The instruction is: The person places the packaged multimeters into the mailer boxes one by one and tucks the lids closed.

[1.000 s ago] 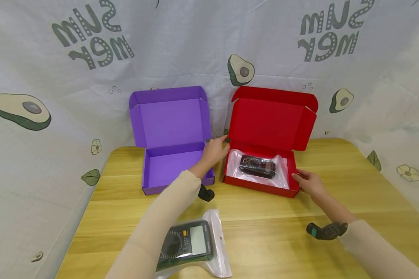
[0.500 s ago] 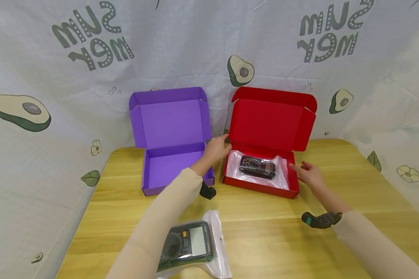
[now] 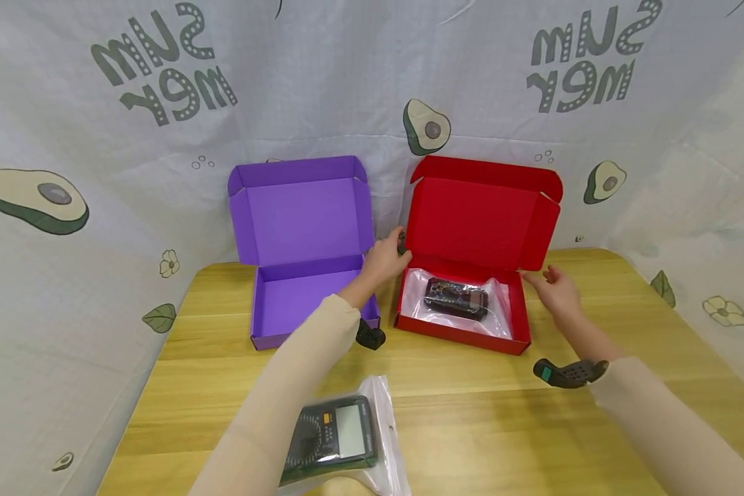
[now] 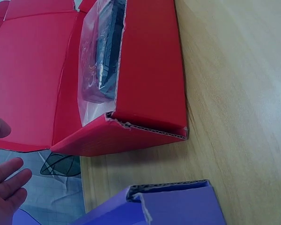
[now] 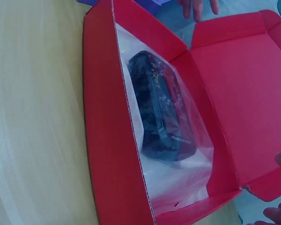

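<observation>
A red cardboard box stands with its lid raised; inside lies a dark multimeter in a clear plastic bag. My left hand is at the box's left side by the lid hinge, thumb and fingers apart. The left wrist view shows the fingers loosely spread and gripping nothing. At the opposite side my right hand has its fingertips near the back right corner, where lid meets box. Only parts of its fingers show in the right wrist view; whether they touch the red cardboard I cannot tell.
Left of the red box is a purple box, also with its lid up. A second bagged multimeter lies at the table's front, partly under my left sleeve. Behind the wooden table hangs a printed cloth.
My right hand has slid back along the red box's right side, from near its front corner to the lid hinge. The left hand has shifted slightly upward beside the lid.
</observation>
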`<move>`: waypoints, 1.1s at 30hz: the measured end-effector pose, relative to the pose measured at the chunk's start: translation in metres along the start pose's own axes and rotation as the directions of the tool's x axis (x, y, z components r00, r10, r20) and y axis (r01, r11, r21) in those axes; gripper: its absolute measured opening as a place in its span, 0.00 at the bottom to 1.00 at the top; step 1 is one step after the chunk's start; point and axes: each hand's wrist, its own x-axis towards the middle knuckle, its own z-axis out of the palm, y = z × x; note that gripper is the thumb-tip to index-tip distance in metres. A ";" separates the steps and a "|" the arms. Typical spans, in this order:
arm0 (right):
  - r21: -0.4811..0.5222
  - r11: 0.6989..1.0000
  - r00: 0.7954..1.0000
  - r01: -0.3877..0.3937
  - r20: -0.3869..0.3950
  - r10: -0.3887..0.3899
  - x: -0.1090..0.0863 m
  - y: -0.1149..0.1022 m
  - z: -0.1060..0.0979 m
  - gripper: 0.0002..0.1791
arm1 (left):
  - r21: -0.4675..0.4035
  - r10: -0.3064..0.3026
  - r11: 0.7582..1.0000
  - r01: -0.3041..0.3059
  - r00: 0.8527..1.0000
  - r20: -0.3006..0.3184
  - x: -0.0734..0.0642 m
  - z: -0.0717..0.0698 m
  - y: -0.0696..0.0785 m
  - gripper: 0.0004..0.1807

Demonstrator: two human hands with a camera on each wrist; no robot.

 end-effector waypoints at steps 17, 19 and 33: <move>0.042 0.999 0.999 0.029 -0.016 -0.028 0.009 -0.009 -0.008 0.48 | -0.165 -0.032 0.985 0.044 0.997 0.075 0.014 -0.003 0.004 0.35; 0.056 0.998 0.999 0.039 -0.008 -0.038 0.010 -0.011 -0.009 0.49 | -0.187 -0.037 0.981 0.053 0.995 0.090 0.014 -0.005 0.004 0.36; 0.229 0.972 0.999 0.050 -0.008 -0.049 0.022 -0.027 -0.010 0.47 | -0.665 -0.125 0.727 0.173 0.985 0.120 0.077 0.041 -0.025 0.42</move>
